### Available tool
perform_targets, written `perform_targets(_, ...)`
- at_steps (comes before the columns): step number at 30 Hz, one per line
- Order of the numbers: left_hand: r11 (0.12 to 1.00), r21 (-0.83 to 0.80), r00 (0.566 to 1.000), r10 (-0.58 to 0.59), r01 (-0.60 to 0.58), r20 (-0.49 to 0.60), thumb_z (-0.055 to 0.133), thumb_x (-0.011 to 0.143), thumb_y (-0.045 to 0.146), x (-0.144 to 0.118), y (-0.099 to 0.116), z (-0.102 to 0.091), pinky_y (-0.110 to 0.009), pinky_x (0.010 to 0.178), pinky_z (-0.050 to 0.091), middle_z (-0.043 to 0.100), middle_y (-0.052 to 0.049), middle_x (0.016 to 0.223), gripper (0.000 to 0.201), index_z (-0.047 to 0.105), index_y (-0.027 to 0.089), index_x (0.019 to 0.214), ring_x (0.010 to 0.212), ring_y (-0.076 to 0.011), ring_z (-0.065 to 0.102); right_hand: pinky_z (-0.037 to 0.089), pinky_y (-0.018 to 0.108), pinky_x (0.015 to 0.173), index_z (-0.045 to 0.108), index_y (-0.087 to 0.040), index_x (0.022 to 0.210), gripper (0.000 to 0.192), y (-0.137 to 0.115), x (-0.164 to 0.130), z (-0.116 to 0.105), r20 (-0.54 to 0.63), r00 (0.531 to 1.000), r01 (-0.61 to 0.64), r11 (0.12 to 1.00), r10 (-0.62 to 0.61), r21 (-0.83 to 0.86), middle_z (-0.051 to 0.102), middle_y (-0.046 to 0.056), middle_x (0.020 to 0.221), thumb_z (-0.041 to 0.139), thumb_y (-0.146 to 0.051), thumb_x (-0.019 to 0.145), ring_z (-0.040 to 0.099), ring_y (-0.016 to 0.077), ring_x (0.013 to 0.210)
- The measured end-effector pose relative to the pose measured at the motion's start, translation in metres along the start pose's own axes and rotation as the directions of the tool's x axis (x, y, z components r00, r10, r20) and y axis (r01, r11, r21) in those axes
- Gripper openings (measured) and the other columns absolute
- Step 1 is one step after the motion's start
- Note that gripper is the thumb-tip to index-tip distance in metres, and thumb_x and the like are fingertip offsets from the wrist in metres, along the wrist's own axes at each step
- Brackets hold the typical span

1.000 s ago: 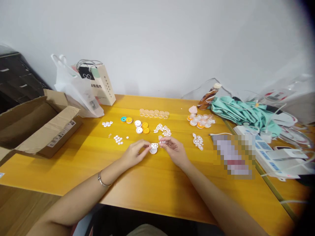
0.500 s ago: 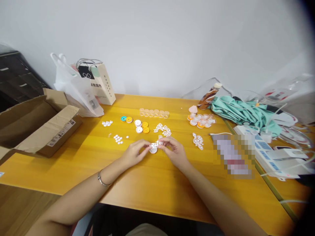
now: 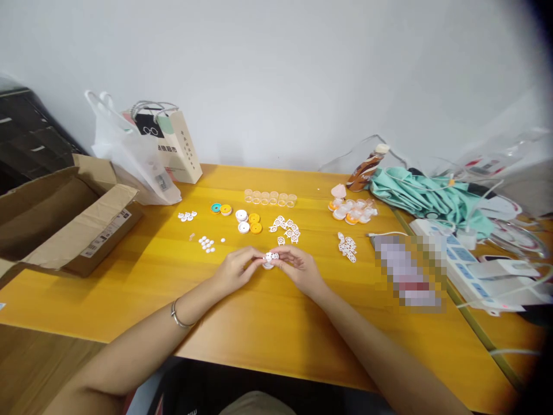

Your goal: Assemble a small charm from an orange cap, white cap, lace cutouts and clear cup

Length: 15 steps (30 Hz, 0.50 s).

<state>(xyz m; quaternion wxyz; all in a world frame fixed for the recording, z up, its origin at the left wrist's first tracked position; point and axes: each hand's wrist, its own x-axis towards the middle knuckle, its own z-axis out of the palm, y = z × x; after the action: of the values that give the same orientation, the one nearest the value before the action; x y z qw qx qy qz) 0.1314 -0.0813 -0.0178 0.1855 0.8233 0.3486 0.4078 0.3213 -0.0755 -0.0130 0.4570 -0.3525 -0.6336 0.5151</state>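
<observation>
Fingers (image 3: pixel 254 266) nearly closed, both hands (image 3: pixel 234 271) (image 3: pixel 301 271) pinching white openwork pieces (image 3: pixel 271 256)

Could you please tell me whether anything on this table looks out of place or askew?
The brown bottle at the back right looks noticeably tilted, though lens distortion may exaggerate that. One small white disc lies apart, just right of the cluster of similar discs. No spill is visible.
</observation>
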Motion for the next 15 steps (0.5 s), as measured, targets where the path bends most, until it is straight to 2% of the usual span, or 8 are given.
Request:
perform_targets(8,0.999,-0.031,0.999,-0.021,0.021,-0.027,0.053,0.085,0.022,-0.0020,-0.0032,0.0022,-0.025,0.070,0.051,0.068,-0.005,0.082,0.012,0.061,0.017,0.091,0.074,-0.0131,0.063,0.054,0.031,0.074,0.065,-0.020,0.082,0.018,-0.0028,-0.0003,0.0006,-0.005,0.997,-0.074,0.995,0.074,0.072,0.069,0.001,0.075,0.070,-0.029,0.068,0.066,0.0149,0.071)
perform_targets(15,0.995,-0.089,0.998,-0.056,0.053,-0.036,0.053,0.084,0.021,-0.0015,-0.0032,0.0033,-0.025,0.069,0.052,0.069,-0.005,0.082,0.013,0.061,0.017,0.094,0.073,-0.0128,0.065,0.053,0.030,0.071,0.060,-0.020,0.080,0.019,0.0000,0.0024,-0.0014,0.020,0.996,-0.085,0.991,0.084,0.104,0.068,0.000,0.073,0.071,-0.029,0.067,0.066,0.0145,0.070)
